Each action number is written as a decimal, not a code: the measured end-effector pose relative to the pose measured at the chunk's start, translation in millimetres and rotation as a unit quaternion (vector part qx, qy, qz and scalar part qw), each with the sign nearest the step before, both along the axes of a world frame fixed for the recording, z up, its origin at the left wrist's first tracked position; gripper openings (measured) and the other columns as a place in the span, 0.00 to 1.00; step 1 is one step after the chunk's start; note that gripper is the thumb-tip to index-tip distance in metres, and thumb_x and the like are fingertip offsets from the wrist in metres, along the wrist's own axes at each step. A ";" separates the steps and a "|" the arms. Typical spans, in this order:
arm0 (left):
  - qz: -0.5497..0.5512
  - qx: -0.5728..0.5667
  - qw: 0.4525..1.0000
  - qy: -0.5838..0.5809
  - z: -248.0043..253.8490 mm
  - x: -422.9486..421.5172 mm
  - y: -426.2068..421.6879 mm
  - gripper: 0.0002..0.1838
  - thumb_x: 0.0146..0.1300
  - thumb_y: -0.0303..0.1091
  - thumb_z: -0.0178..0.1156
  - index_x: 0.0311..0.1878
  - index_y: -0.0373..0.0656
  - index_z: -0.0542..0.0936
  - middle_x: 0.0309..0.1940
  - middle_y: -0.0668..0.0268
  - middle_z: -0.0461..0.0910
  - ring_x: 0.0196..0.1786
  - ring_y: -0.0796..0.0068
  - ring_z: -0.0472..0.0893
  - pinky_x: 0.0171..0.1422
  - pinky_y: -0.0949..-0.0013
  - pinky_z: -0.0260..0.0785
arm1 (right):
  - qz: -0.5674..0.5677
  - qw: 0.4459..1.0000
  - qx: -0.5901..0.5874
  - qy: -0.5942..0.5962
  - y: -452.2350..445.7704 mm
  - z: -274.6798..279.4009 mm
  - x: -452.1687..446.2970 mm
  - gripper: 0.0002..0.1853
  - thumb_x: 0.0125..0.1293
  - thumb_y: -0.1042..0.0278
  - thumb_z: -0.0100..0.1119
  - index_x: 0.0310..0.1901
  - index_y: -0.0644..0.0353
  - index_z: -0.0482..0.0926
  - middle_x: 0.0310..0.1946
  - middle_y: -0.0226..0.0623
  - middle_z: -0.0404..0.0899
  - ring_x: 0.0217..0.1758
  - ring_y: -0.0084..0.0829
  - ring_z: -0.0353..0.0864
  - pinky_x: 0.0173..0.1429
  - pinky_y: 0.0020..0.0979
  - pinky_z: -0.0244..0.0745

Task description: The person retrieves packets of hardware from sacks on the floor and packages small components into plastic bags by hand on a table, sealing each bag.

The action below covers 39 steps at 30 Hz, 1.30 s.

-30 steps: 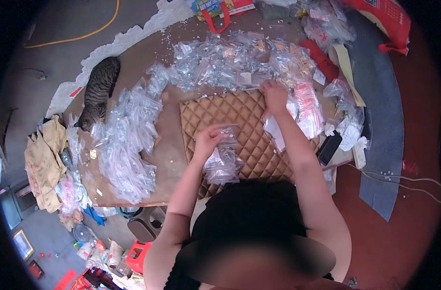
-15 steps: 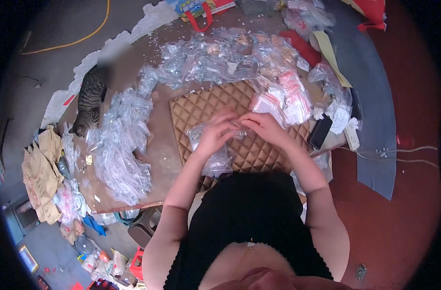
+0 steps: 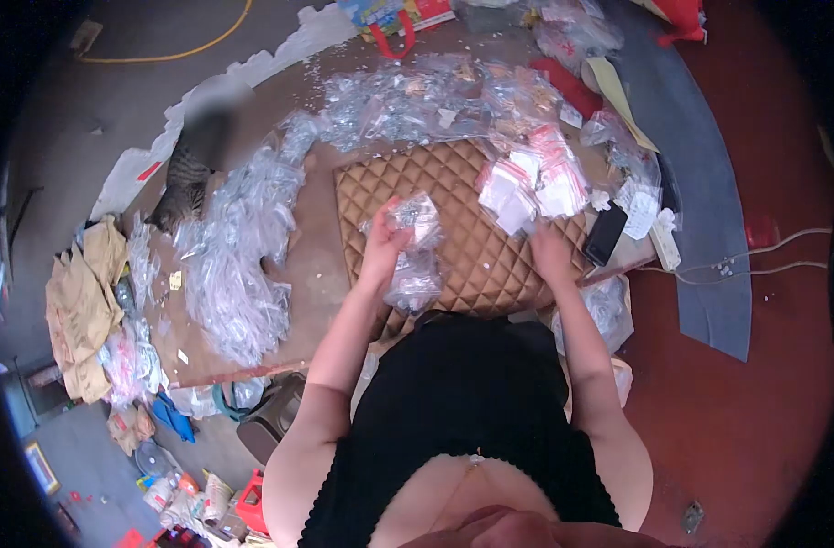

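Observation:
My left hand is closed around the edge of a clear plastic bag with something pale inside, above the left part of the brown quilted mat. Just below it, another clear bag lies on the mat near my body. Farther right, my right hand is at the lower edge of a pile of red-edged zip bags showing white faces. Its fingers are blurred, and whether they grip a bag does not show. Close to this hand lies a black phone.
Heaps of filled clear bags curve along the left and back of the table. A cat is at the left edge. Right of the phone are a white power strip and a red cloth-like object.
My hands were together over the mat and have moved apart. The left now holds a clear bag; the right has gone right to the red-edged zip bags. The view has shifted slightly.

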<state>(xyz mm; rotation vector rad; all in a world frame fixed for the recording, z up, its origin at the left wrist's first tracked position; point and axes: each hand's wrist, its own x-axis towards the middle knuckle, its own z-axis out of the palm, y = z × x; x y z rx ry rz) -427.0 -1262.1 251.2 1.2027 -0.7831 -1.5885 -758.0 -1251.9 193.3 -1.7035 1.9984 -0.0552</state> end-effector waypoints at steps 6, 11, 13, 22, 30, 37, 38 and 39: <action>-0.095 -0.081 0.989 -0.077 2.1 -14.4 19.7 0.40 0.61 0.19 0.61 0.75 0.46 0.55 0.47 0.68 0.81 0.47 0.82 0.78 0.53 0.75 0.71 | 0.066 0.920 -0.145 -0.357 3.4 63.0 80.7 0.18 0.72 0.65 0.48 0.58 0.64 0.73 0.42 0.44 0.82 0.39 0.41 0.82 0.48 0.38 0.76; -0.042 -0.154 0.972 -0.173 24.2 -18.0 29.7 0.40 0.58 0.19 0.64 0.74 0.47 0.59 0.47 0.67 0.80 0.46 0.81 0.78 0.53 0.75 0.70 | 0.084 0.862 -0.095 -0.490 18.7 30.4 137.8 0.19 0.73 0.72 0.44 0.63 0.64 0.69 0.54 0.31 0.76 0.43 0.31 0.81 0.46 0.33 0.78; 0.050 -0.180 0.949 -0.255 32.0 8.2 26.5 0.31 0.56 0.24 0.67 0.64 0.44 0.70 0.47 0.63 0.80 0.47 0.71 0.79 0.53 0.69 0.71 | -0.063 0.800 0.046 -0.595 12.1 42.3 123.2 0.21 0.71 0.76 0.43 0.65 0.61 0.67 0.55 0.35 0.76 0.45 0.27 0.81 0.39 0.27 0.78; 0.073 -0.116 0.518 -0.844 -34.8 243.1 -4.0 0.14 0.55 0.42 0.66 0.37 0.42 0.81 0.51 0.58 0.75 0.53 0.51 0.75 0.53 0.50 0.69 | -0.251 0.779 0.027 -0.574 45.6 14.1 43.1 0.22 0.69 0.76 0.44 0.64 0.56 0.68 0.45 0.29 0.78 0.35 0.19 0.77 0.26 0.18 0.66; -0.014 -0.151 0.685 -0.712 56.2 196.6 3.7 0.08 0.63 0.30 0.57 0.44 0.46 0.83 0.41 0.58 0.82 0.41 0.53 0.82 0.45 0.59 0.74 | -0.326 0.729 0.022 -0.602 62.2 -7.1 21.1 0.20 0.68 0.80 0.42 0.60 0.56 0.71 0.47 0.29 0.79 0.39 0.21 0.78 0.29 0.20 0.69; -0.136 -0.378 0.738 -0.543 93.7 72.9 14.6 0.20 0.49 0.18 0.58 0.47 0.44 0.84 0.44 0.59 0.80 0.49 0.56 0.79 0.53 0.62 0.73 | -0.270 0.726 -0.033 -0.631 37.3 49.1 40.8 0.22 0.65 0.82 0.47 0.61 0.57 0.70 0.45 0.30 0.79 0.37 0.21 0.78 0.31 0.20 0.71; -0.181 -0.355 0.762 -0.510 86.3 46.8 18.1 0.20 0.48 0.18 0.59 0.46 0.45 0.84 0.45 0.60 0.79 0.51 0.57 0.79 0.55 0.61 0.72 | -0.269 0.711 -0.043 -0.649 30.6 60.9 49.5 0.24 0.64 0.82 0.49 0.62 0.56 0.68 0.45 0.31 0.79 0.36 0.22 0.79 0.31 0.21 0.72; -0.206 -0.391 0.761 -0.475 62.7 27.5 18.0 0.20 0.49 0.18 0.60 0.46 0.46 0.84 0.47 0.59 0.78 0.55 0.56 0.76 0.59 0.60 0.70 | -0.272 0.710 -0.048 -0.648 25.5 62.2 54.0 0.24 0.64 0.82 0.49 0.62 0.56 0.68 0.45 0.31 0.79 0.36 0.22 0.79 0.31 0.21 0.72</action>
